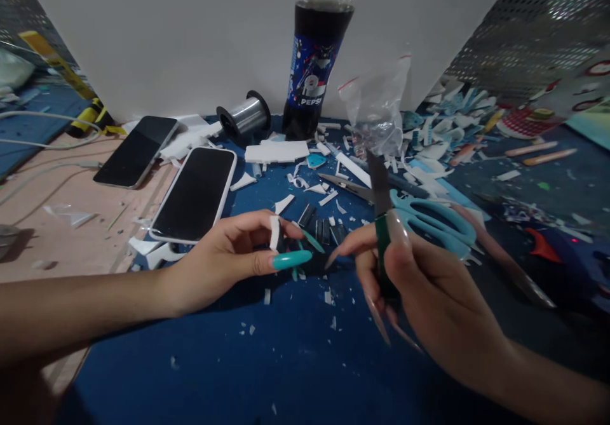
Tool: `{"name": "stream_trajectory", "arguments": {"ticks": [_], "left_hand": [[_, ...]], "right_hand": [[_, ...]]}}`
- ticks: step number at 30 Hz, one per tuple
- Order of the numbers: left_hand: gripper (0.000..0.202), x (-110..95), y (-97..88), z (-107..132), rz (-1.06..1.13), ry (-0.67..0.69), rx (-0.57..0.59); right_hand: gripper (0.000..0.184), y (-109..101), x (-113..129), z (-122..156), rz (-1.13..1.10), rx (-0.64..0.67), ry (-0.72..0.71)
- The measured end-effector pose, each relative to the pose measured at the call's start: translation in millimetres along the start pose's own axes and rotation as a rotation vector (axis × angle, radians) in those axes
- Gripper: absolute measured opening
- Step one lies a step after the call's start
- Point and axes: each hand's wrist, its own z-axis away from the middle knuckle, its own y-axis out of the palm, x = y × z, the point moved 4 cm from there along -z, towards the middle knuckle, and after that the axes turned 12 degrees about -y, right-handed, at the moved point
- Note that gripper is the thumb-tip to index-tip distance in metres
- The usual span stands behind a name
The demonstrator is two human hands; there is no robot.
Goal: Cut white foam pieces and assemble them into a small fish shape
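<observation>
My left hand (223, 260) rests on the blue mat (286, 361) and pinches a small white foam strip (274, 232) between thumb and fingers. My right hand (429, 291) is closed round a green-handled craft knife (381, 222), blade pointing up and away. The two hands are a short gap apart. Small dark cut pieces (324, 228) lie on the mat just beyond the fingers. Teal scissors (429, 218) lie right behind my right hand.
Two phones (195, 193) (136, 152) lie face up at the left. A Pepsi bottle (314, 63), a wire spool (243, 117) and a clear plastic bag (376, 107) stand at the back. White foam scraps (276, 152) litter the mat; paper offcuts pile at the right.
</observation>
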Motion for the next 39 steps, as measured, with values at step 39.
{"name": "stream_trajectory", "arguments": {"ticks": [39], "left_hand": [[0.018, -6, 12.4, 9, -0.412, 0.013, -0.009]], "right_hand": [[0.038, 6, -6, 3, 0.468, 0.323, 0.011]]}}
